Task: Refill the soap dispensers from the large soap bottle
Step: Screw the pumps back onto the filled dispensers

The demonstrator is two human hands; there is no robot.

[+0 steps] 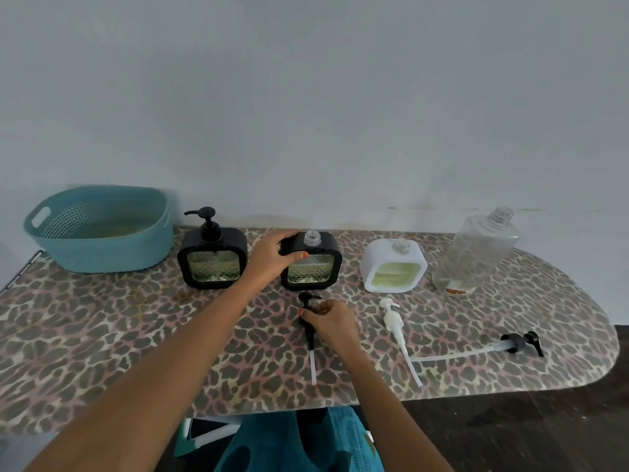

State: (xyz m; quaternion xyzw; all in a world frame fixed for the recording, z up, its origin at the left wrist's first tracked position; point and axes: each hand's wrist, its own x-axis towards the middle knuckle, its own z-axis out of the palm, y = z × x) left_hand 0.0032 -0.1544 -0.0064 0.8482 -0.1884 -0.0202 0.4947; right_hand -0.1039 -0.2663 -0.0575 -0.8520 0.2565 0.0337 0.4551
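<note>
Plain pale blue-grey wall [306, 97] behind, faintly stained low down. Long leopard-print desk [136, 352] set against it, rounded at the right end. Dark floor [544, 434] below on the right. Soft, even light throughout.

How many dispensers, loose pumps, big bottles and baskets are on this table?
Dispensers: 3 (black dispenser with pump, open black dispenser, white dispenser)
Loose pumps: 3 (small black pump, white pump, long-tubed black pump)
Large bottle: 1
Basket: 1
Total: 8
</note>
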